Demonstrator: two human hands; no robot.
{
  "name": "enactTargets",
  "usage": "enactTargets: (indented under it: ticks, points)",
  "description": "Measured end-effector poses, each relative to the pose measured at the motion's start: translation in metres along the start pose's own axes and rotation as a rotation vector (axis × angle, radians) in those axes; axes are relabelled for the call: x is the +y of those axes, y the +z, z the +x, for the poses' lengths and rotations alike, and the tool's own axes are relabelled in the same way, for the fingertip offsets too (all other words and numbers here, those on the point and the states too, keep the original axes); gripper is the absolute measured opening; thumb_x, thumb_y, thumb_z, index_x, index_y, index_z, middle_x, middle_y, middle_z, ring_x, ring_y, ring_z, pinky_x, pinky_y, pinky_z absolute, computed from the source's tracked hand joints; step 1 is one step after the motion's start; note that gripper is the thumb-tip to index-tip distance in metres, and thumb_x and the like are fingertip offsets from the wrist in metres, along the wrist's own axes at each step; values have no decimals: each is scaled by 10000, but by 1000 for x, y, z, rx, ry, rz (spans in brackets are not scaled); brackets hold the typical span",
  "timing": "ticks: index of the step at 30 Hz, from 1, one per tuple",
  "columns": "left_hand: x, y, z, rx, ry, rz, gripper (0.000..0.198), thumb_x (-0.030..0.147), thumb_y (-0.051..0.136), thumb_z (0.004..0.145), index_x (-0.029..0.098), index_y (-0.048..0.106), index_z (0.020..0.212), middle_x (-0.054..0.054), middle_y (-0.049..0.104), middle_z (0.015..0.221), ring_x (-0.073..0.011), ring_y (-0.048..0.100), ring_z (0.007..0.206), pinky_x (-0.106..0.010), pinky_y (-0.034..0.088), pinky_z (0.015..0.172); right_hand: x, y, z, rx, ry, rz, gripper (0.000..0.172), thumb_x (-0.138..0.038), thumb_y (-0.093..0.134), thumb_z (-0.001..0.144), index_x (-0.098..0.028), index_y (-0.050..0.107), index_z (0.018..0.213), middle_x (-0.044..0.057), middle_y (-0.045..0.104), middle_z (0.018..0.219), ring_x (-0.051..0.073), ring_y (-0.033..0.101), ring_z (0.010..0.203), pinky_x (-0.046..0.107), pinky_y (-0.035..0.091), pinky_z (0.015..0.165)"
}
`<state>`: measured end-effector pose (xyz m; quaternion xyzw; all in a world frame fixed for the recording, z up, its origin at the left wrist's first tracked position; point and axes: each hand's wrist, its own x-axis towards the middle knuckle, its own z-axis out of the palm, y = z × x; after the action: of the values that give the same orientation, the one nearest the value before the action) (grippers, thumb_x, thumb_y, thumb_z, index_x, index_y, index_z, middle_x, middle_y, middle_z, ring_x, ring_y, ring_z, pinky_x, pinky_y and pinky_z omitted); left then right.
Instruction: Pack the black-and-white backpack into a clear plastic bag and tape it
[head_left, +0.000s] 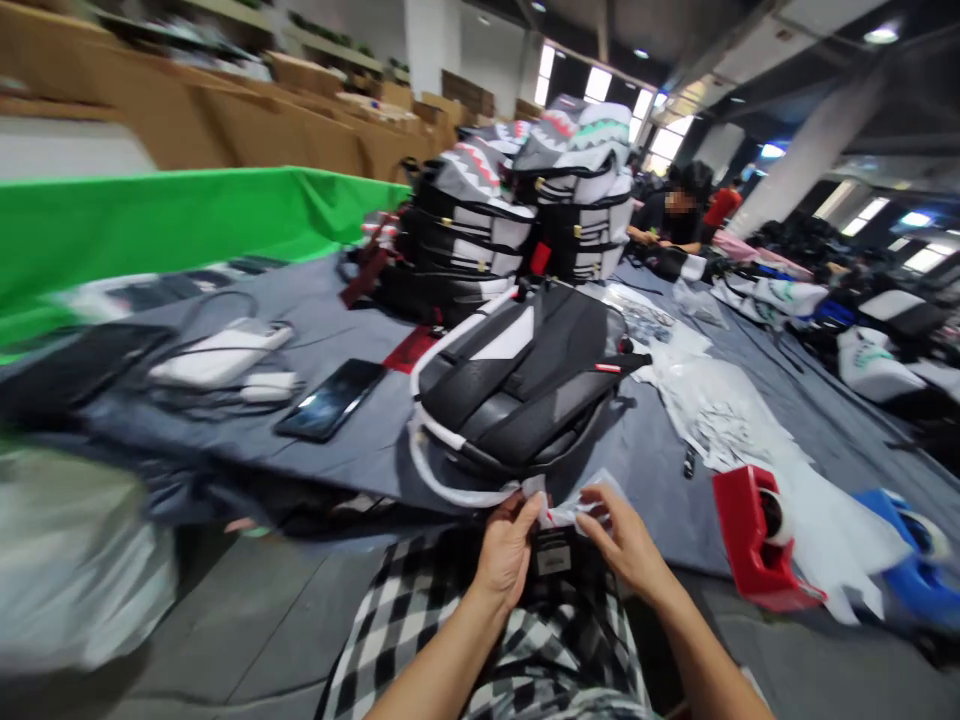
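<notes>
A black, grey and white backpack point(525, 370) lies on the cloth-covered table in front of me. At its near edge, my left hand point(508, 548) pinches a crumpled piece of clear and white plastic point(564, 514) that has a small red mark. My right hand point(621, 532) has its thumb and fingers curled at the other side of the same plastic. Just below, between the two hands, hangs a black tag point(553, 555) with a pale printed label. What joins the plastic to the backpack is hidden by my fingers.
Left are a phone point(331, 400) and a white charger with cables point(221, 355). Stacked backpacks point(480, 225) stand behind. A red tape dispenser point(754, 540), a blue one point(911, 550) and plastic bags point(720, 395) lie right. A person point(671, 215) works farther back.
</notes>
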<state>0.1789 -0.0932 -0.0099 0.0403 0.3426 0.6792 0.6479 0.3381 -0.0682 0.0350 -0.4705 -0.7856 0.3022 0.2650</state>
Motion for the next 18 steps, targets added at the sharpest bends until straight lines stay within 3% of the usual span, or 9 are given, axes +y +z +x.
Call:
enactTargets:
  ticks: [3,4,6,8,10,13,14,16,18]
  points:
    - [3,0,-2,132,-38,24,529,363,968,390,164,714,808,-25,770,776,-190,730,758,-281,574,747,-3,-22,-57,-455,137,217,287,-394,556,962,-236,688,1162,-11,730,811,122,657,588,191,493,559]
    - [4,0,-2,158,-60,53,521,355,964,380,163,709,792,-22,769,770,-182,726,746,-269,577,731,-6,-25,-75,-530,179,268,283,-411,583,948,-239,717,1127,-29,711,724,115,635,535,181,474,530]
    - [8,-3,1,186,-116,148,485,374,945,409,157,705,770,-24,765,749,-173,713,709,-266,587,703,-12,-29,-102,-505,265,298,271,-445,629,912,-235,760,1022,-41,669,619,113,601,486,177,440,496]
    - [12,-7,5,208,-165,252,429,400,923,454,151,689,714,-30,752,704,-176,701,685,-272,597,680,-14,-39,-117,-313,380,312,286,-464,622,904,-216,763,908,-30,660,609,119,592,492,192,437,497]
    - [14,-14,7,218,-204,330,393,414,910,498,161,675,686,-30,743,685,-187,701,701,-283,608,683,-9,-60,-125,23,490,285,323,-477,586,911,-196,726,835,-6,668,647,135,599,536,214,450,519]
    - [14,-27,10,196,-251,462,385,483,871,588,185,705,766,-22,748,719,-200,694,685,-342,626,688,17,-110,-134,626,520,-43,344,-492,539,904,-191,680,814,29,664,703,167,602,631,266,466,616]
    - [14,-31,12,174,-240,512,393,511,853,614,193,713,798,-19,749,727,-207,692,675,-371,632,695,29,-127,-137,755,526,-188,340,-498,543,884,-192,680,830,47,671,739,181,601,666,287,464,651]
    - [13,-38,16,122,-144,587,386,533,830,642,213,709,821,-1,735,701,-221,695,668,-415,636,738,55,-155,-143,849,615,-397,355,-535,590,802,-195,687,832,77,687,820,202,588,713,307,443,668]
    - [12,-42,21,77,5,607,348,504,830,653,232,697,825,24,712,660,-219,699,672,-418,630,804,77,-171,-146,786,716,-405,443,-626,571,748,-195,667,708,69,673,738,204,569,678,300,415,623]
